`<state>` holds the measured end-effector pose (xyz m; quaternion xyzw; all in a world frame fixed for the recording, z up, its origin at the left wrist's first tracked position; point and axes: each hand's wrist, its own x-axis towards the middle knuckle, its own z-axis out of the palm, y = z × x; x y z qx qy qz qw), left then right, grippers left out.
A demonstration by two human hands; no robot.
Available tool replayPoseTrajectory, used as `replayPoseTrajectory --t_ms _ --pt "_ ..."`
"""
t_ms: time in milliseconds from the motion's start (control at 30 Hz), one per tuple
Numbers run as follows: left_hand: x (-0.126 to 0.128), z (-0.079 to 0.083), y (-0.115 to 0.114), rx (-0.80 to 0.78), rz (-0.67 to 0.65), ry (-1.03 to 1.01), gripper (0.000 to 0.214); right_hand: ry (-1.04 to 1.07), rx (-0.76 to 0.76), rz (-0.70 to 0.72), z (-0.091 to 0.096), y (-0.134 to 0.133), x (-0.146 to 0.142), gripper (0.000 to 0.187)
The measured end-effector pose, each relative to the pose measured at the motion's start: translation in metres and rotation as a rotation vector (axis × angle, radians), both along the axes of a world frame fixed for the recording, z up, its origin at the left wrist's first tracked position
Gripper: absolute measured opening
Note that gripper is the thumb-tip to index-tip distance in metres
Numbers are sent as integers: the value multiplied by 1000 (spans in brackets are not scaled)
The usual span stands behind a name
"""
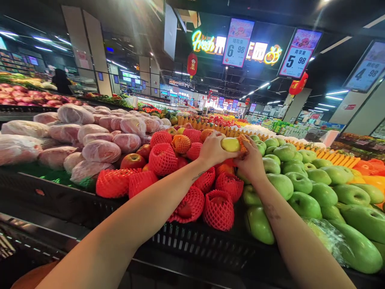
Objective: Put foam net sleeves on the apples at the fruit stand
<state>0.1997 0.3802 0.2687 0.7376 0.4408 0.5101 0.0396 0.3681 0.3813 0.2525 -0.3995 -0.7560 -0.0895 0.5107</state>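
Note:
Over the middle of the fruit display, my left hand [212, 147] is closed around a yellow apple [230, 144]. My right hand [250, 159] is closed at the apple's right side, its fingers on an orange foam net [245, 141]; whether part of the net still covers the apple there I cannot tell. Under my hands lie red apples, many in red foam nets [219, 210], and one fruit in an orange foam net [181, 143]. Bare green apples [300, 182] are heaped right beside my right forearm.
Plastic-wrapped pinkish produce [101, 151] is piled on the left. A black slotted crate edge [204, 245] runs along the front. A clear plastic bag [326, 237] lies among the front green apples. Price signs [237, 42] hang overhead, and a yellow picket divider [325, 153] stands behind.

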Motion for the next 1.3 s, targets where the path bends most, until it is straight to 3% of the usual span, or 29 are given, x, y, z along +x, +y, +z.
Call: replayPoseTrajectory --t_ms 267,467,633,767,867,967,1100,1300 --pt "-1 1 -1 -158 113 -8 74 -55 32 -23 4 -10 -6 50" --pt "-2 2 -1 -144 128 -129 79 -152 -125 144 6 -22 -16 55" --pt "-4 4 -5 -119 -3 -255 57 -212 -66 256 11 -36 -19 47" --pt "-1 -1 6 -168 -65 -429 56 -85 -37 270 15 -38 -18 39" --pt "9 -7 16 -207 -169 -538 56 6 29 215 16 -33 -17 49" --pt "22 -11 17 -319 -322 -653 54 -64 157 94 14 -28 -15 62" --pt "31 -12 8 -439 -472 -745 44 -125 157 -78 7 -23 -14 56" --pt "33 -11 1 -524 -559 -820 39 -82 127 -47 -5 -10 -12 75"
